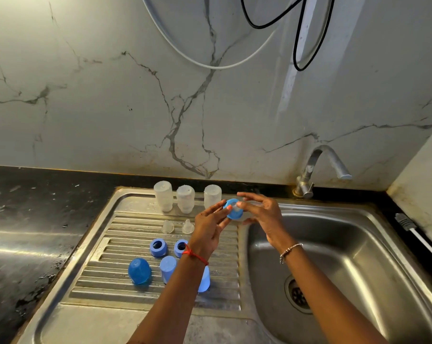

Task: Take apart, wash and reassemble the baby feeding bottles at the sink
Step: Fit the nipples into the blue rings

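Steel drainboard (125,232) holds three bare bottles (185,198); none reassembled.
Left hand (210,227) grips blue ring (232,213); right hand (262,214) pinches its teat (235,207).

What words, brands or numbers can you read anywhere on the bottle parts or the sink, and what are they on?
Nothing legible.
Faint stamped mark on the stainless steel drainboard, left edge: too blurred to read.
Three clear plastic bottles: no readable print.
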